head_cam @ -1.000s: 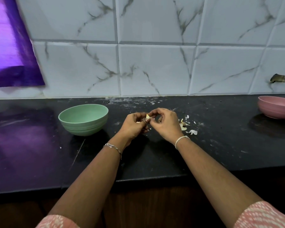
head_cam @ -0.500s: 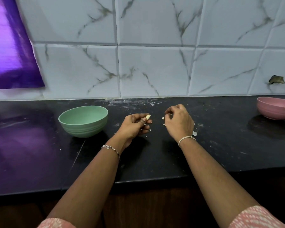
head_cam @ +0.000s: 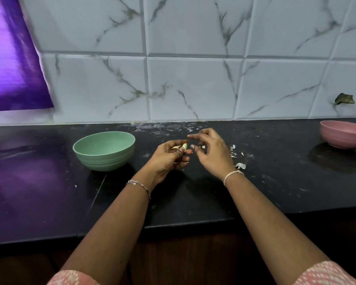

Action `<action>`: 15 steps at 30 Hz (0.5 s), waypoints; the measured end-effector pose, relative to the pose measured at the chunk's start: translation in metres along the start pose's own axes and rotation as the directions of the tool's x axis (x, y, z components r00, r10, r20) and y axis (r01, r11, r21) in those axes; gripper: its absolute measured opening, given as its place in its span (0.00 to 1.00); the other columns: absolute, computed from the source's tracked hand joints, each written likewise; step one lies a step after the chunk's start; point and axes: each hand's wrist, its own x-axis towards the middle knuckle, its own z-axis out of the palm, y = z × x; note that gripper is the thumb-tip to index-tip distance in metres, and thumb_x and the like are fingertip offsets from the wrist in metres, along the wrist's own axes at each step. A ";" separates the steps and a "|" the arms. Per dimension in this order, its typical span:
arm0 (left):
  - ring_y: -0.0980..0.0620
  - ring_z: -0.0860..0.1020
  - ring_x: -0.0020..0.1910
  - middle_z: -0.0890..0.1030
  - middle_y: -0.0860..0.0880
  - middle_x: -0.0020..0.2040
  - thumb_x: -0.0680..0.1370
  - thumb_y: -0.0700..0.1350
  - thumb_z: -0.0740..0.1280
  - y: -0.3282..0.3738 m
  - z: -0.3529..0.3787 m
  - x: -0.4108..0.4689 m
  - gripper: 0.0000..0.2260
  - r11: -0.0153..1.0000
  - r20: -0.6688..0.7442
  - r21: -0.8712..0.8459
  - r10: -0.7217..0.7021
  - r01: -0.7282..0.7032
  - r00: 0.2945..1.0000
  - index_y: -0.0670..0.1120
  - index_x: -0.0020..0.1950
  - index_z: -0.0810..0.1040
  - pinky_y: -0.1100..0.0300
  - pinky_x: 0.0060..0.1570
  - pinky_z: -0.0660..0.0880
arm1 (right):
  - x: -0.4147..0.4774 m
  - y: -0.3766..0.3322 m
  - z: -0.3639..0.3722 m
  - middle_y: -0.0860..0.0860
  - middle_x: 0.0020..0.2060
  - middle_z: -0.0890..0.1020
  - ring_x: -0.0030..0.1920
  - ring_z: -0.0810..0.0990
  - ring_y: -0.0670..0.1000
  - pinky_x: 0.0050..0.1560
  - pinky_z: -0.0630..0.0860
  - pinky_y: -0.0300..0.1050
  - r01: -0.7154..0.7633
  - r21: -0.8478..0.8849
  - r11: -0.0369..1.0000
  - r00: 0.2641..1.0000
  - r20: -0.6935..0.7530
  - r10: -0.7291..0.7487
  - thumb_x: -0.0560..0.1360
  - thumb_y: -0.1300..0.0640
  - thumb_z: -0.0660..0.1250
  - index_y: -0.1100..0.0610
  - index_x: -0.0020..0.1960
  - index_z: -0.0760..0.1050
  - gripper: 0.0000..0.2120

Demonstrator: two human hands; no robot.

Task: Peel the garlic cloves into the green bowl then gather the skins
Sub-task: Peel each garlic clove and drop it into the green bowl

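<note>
Head cam showed your right hand [head_cam: 212, 153] had swung back from the skins [head_cam: 239, 166] at its 3 o'clock, fingers loose and holding nothing. Your left hand [head_cam: 169, 157] pinched the garlic clove [head_cam: 185, 147], green bowl [head_cam: 105, 159] at its 9 o'clock. Looked like more peeling was due.

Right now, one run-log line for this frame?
left hand: holds garlic clove | right hand: open, beside clove | green bowl: left of hands | skins: on counter, right of hands

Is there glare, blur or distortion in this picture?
Head view: purple glare lies on the counter at left; the purple sheet has a blurred edge; tile lines bow from the wide lens; the clove in the left hand looks sharp.
</note>
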 end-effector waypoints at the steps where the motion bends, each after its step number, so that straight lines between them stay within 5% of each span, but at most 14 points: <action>1: 0.54 0.80 0.37 0.83 0.48 0.42 0.81 0.36 0.61 -0.001 0.000 0.000 0.10 1.000 0.003 0.003 0.001 -0.001 1.000 0.44 0.61 0.76 0.61 0.40 0.80 | 0.000 0.000 0.002 0.43 0.53 0.72 0.49 0.79 0.46 0.50 0.79 0.48 0.023 -0.006 1.000 1.000 0.020 -0.023 0.75 0.60 0.69 0.46 0.59 0.80 0.15; 15: 0.53 0.82 0.36 0.83 0.45 0.43 0.80 0.34 0.63 -0.004 -0.004 0.003 0.09 0.996 -0.006 0.087 0.002 -0.001 1.000 0.44 0.58 0.75 0.56 0.45 0.80 | -0.001 -0.005 -0.001 0.50 0.58 0.74 0.53 0.78 0.52 0.43 0.80 0.51 0.251 -0.307 0.918 0.968 0.101 -0.231 0.75 0.63 0.67 0.53 0.56 0.79 0.11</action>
